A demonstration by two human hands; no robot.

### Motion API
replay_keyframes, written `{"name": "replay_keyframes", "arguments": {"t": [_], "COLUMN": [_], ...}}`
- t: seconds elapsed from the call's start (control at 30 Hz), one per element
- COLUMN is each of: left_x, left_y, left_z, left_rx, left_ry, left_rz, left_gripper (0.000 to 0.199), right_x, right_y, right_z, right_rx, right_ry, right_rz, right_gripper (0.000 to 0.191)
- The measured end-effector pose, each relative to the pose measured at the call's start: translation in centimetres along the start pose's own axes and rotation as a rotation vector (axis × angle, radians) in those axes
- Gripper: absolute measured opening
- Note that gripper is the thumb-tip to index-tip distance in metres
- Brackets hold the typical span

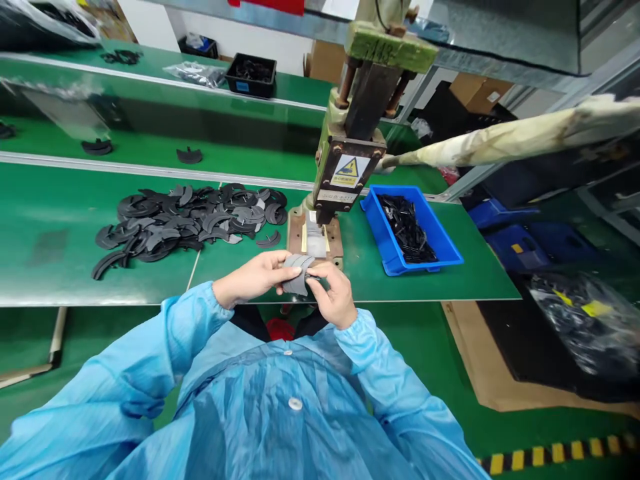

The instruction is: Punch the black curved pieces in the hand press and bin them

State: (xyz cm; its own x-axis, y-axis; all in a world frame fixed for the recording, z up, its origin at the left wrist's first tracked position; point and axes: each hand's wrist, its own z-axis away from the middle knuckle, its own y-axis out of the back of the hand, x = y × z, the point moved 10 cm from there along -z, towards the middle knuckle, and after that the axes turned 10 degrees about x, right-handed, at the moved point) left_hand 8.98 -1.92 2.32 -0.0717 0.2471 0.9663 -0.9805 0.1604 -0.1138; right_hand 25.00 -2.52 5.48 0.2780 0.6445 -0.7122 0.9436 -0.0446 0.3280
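Observation:
My left hand [257, 275] is closed on a dark grey curved plastic part [296, 285], its thumb lying across the top. On the part's right side, my right hand [333, 290] pinches at its edge; a small dark piece shows by the fingertips, too small to name. Both hands are at the table's front edge, just before the base plate [295, 233] of a green hand press [345, 160]. Left of the press lies a loose pile of similar curved parts [185, 220]. On its right stands a blue bin [425, 227] of small black pieces.
Behind the table runs a green conveyor [145, 150] carrying a few curved parts. A black bin [251, 75] stands farther back. A wrapped pole [500, 137] reaches in from the right beside the press. Bagged black parts [590, 320] sit low at right.

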Motion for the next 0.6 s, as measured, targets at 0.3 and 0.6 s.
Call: {"name": "replay_keyframes", "arguments": {"t": [0.3, 0.6], "left_x": [0.7, 7.7], "left_y": [12.0, 19.7], "left_z": [-10.8, -19.9], "left_rx": [0.519, 0.777], "left_ry": [0.125, -0.017], "left_rz": [0.159, 0.046], "left_gripper": [0.036, 0.020], "right_x": [5.4, 6.8], "right_y": [7.0, 11.9], "right_z": [2.1, 2.7], "right_rx": [0.158, 0.198], "right_ry": [-0.175, -0.230], "right_rz": [0.088, 0.216], "right_gripper": [0.019, 0.017]}}
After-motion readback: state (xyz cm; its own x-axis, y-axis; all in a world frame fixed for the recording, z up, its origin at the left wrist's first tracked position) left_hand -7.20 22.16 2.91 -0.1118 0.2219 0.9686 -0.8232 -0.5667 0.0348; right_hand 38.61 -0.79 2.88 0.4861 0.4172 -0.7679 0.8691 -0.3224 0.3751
